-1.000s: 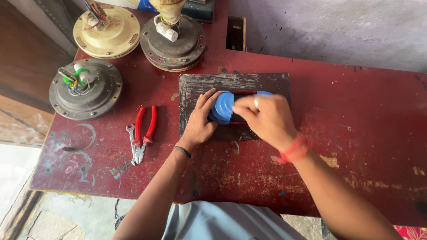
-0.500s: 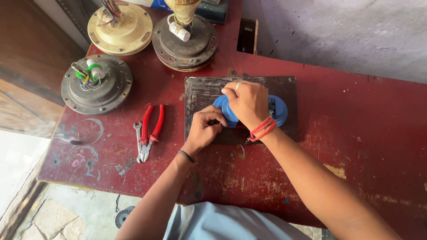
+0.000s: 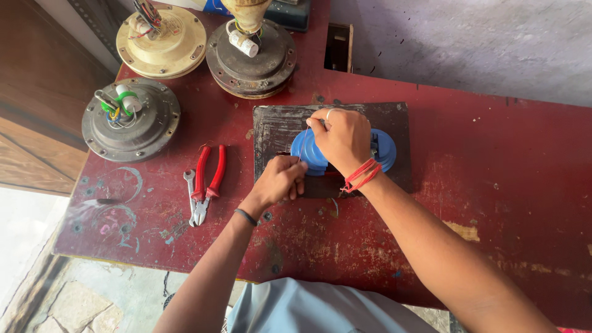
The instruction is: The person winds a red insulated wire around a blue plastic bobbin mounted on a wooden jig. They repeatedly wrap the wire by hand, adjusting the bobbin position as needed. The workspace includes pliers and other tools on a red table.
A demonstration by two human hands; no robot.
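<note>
A blue plastic spool-like part (image 3: 306, 152) lies on a dark square board (image 3: 277, 126) on the red table (image 3: 505, 185). My right hand (image 3: 342, 139) rests over the blue part, its thumb and forefinger pinched on a thin pale wire (image 3: 304, 142). That wire runs down to my left hand (image 3: 280, 180), whose fingers are closed on its lower end at the board's near edge. Red threads circle my right wrist and a dark band my left wrist. Most of the blue part is hidden under my right hand.
Red-handled pliers (image 3: 206, 182) and a small spanner (image 3: 190, 191) lie left of the board. Three round fan motor housings stand at the back left: a grey one (image 3: 131, 120), a cream one (image 3: 161, 38) and a dark one (image 3: 250, 55). The table's near edge drops to a stone floor.
My right hand has shifted from gripping the blue part to pinching a thin wire above it. My left hand has slid down off the blue part to the board's near edge.
</note>
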